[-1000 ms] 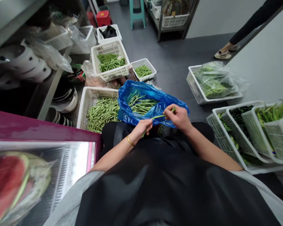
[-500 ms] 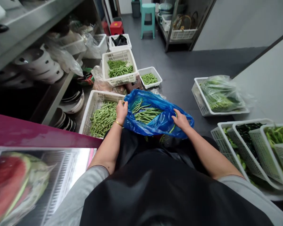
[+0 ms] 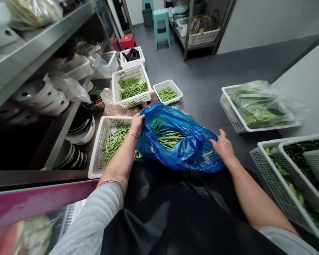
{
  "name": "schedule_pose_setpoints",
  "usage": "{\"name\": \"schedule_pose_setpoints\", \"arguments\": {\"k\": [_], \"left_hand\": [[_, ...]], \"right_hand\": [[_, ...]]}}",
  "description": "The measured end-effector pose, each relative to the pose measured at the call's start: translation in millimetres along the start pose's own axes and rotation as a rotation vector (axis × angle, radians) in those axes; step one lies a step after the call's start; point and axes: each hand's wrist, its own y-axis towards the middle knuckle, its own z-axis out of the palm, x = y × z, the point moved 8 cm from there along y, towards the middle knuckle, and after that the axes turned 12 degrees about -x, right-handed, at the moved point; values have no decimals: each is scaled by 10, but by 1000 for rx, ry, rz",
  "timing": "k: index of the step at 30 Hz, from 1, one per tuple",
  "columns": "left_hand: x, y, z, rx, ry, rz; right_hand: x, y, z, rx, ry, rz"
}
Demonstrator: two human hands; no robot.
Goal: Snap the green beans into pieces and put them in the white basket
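Observation:
My left hand (image 3: 136,124) is shut on the upper rim of a blue plastic bag (image 3: 194,156), which holds green beans (image 3: 170,139). My right hand (image 3: 222,146) rests at the bag's right side, and a single green bean (image 3: 208,153) sticks out from under it. That bean seems held in the fingers. To the left of the bag, a white plastic basket (image 3: 96,156) holds a heap of green beans (image 3: 115,145), partly hidden behind my left forearm (image 3: 117,166).
Beyond the bag are a white basket of beans (image 3: 130,73) and a small white tray of beans (image 3: 167,85). To the right, white baskets hold leafy greens (image 3: 275,191) and bagged greens (image 3: 257,106). Steel shelving with white bowls (image 3: 39,97) runs along the left.
Over the last second my left hand went from a bean to the bag's rim. My right hand moved right, and the bag now bulges higher. The view tilted slightly.

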Motion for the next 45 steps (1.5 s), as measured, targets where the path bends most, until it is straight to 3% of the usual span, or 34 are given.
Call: {"name": "schedule_pose_setpoints", "arguments": {"k": [2, 4, 7, 10, 13, 17, 21, 23, 27, 29, 31, 36, 39, 43, 45], "left_hand": [[-370, -142, -37, 29, -98, 43], [-712, -383, -94, 115, -346, 88], [-939, -735, -180, 212, -525, 116], [-831, -845, -190, 253, -568, 89], [-568, -772, -175, 264, -537, 11], [-398, -764, -180, 293, -468, -15], [-433, -771, -177, 174, -447, 19], [-445, -728, -124, 125, -438, 42], [-304, -554, -37, 133, -352, 25], [-173, -474, -92, 141, -315, 2], [-42, -441, -186, 152, -295, -24], [178, -544, -393, 167, -298, -97], [182, -679, -436, 176, -337, -130], [-75, -971, -261, 272, -409, -141], [-296, -1129, -107, 362, -438, -82]], "right_hand": [[-98, 80, -44, -44, 64, 70], [-151, 118, 31, 10, 114, 96], [-111, 98, 226, 154, 149, 56], [-5, 55, 299, 196, 142, -14], [71, 39, 176, 130, 214, -37], [70, 36, -218, -35, 494, 51], [28, 30, -717, -303, 833, 166], [94, 10, -843, -347, 903, 163], [448, -96, -669, -71, 798, 39], [641, -192, -534, 67, 731, -91], [744, -250, -451, 117, 677, -185], [763, -219, -432, 108, 470, -270], [789, -277, -634, 41, 281, -299], [959, -546, -1103, -158, 224, -324], [1111, -687, -1179, -159, 255, -398]]}}
